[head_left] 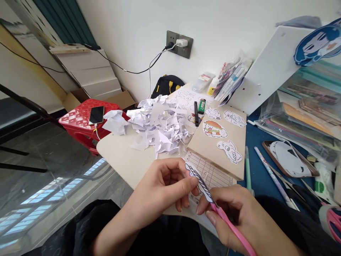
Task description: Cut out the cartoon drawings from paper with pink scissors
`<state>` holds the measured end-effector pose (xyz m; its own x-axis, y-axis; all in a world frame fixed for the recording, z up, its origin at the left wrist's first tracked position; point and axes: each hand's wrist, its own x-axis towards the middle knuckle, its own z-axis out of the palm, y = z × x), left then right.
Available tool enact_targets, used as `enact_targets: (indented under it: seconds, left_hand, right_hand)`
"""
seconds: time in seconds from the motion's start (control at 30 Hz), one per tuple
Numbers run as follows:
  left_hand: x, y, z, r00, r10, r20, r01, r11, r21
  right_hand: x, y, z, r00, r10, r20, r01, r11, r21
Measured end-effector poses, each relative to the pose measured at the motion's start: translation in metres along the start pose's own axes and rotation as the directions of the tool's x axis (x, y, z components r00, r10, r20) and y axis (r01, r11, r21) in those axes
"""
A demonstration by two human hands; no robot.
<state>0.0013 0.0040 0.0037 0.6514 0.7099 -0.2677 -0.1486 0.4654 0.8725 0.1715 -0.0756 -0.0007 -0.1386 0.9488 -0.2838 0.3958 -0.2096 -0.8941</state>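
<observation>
My left hand [170, 185] pinches a small paper cutout [205, 191] with black striped line drawing and a white border. In my right hand [237, 213] is a pair of scissors with pink handles [236, 231]; the blades lie against the cutout's edge. How far the blades are apart I cannot tell. Both hands are above the table's near edge, over a gridded sheet [213, 170]. Beyond them a tan board [198, 142] carries several paper cutouts, among them a coloured burger-shaped animal [214, 129] and an uncoloured figure [230, 152].
A heap of white paper scraps [162, 124] covers the table's left part. Behind the board lie a black pen-like object [196, 113] and a green item [201, 106]. Pens and more scissors [334, 220] lie at right. A phone [96, 115] rests on a red stool [77, 115].
</observation>
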Motion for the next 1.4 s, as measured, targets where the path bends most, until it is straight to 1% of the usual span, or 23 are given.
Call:
enact_targets:
  seconds: [0.23,0.37,0.7,1.0,1.4]
  left_hand:
    - [0.0002,-0.0012,-0.0011,1.0,0.024,-0.019,-0.023,0.997,0.069]
    - [0.0003,-0.0012,0.0002,0.999,0.023,-0.027,-0.021,0.997,0.074]
    - [0.0009,-0.0017,-0.001,0.999,0.021,-0.033,-0.019,0.998,0.052]
    - [0.0002,-0.0026,-0.0021,1.0,0.02,-0.016,-0.018,0.997,0.074]
    - [-0.0006,-0.0037,-0.0025,1.0,0.017,-0.012,-0.016,0.996,0.083]
  right_hand:
    - [0.0,0.0036,-0.0025,0.999,-0.003,0.054,0.002,1.0,0.01]
    - [0.001,0.004,-0.0028,0.997,-0.001,0.081,-0.001,0.999,0.033]
    - [0.0011,0.008,-0.0002,0.999,-0.018,0.044,0.019,1.0,-0.01]
    - [-0.0001,0.0057,-0.0014,0.999,0.004,0.042,-0.004,1.0,-0.003]
    - [0.0022,0.009,-0.0007,0.998,-0.007,0.059,0.007,1.0,0.008]
